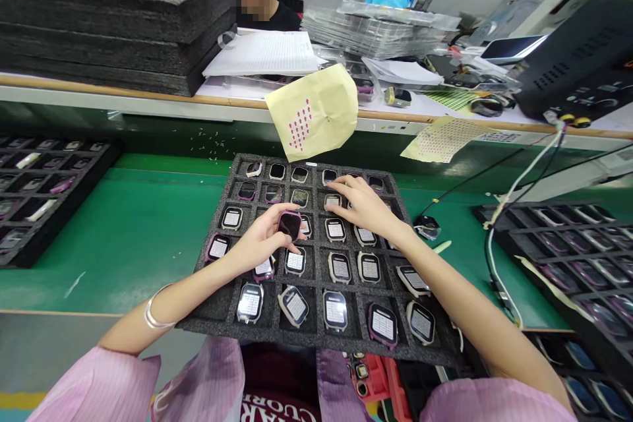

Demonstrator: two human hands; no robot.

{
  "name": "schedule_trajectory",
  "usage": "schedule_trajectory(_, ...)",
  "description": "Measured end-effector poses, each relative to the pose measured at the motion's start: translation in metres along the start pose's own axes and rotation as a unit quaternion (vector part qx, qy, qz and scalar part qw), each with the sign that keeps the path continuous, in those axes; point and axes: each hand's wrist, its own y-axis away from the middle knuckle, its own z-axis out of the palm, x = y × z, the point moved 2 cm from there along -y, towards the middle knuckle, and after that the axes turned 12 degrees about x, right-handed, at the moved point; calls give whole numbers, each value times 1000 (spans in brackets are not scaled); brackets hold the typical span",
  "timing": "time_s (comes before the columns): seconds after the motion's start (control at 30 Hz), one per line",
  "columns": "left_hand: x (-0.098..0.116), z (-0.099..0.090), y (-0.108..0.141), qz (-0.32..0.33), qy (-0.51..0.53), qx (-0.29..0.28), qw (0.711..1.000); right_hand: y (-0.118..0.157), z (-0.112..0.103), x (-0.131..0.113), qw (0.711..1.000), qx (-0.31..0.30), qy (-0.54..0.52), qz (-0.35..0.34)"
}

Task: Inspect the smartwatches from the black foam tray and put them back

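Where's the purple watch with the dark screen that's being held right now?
In the head view, the purple watch is in the left hand, slightly left of centre, over the black foam tray, with the right hand to its right.

It's bright in here, and glare whitens a watch screen (335, 308) toward six o'clock. Under the shelf (148, 100), shade pools at ten; the foam tray (510, 233) at four looks stretched and soft, and blocky pixels hide patches at eleven and one.
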Motion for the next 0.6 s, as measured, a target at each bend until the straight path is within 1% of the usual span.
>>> schedule_trajectory(0.07,-1,1,0,1,-8,-3,1000,-10,5,-12,999,-18,-41,-2)
schedule_trajectory(0.17,-2,0,-1,14,-33,9,999,-25,24,-28,996,-44,-69,29)
schedule_trajectory(0.27,-2,-2,-1,26,-92,20,995,-35,46,-39,994,-17,-57,94)
schedule_trajectory(0.37,-2,-4,-1,33,-151,26,988,-39,57,-45,985,12,-72,157)
schedule_trajectory(0.47,-2,-6,0,38,-177,28,983,-39,53,-48,975,8,-131,177)
schedule_trajectory(0.57,-3,-7,2,32,-188,16,982,-34,36,-52,964,-12,-210,163)
schedule_trajectory(0.6,-3,-7,3,35,-193,11,980,-30,29,-53,951,-19,-262,162)
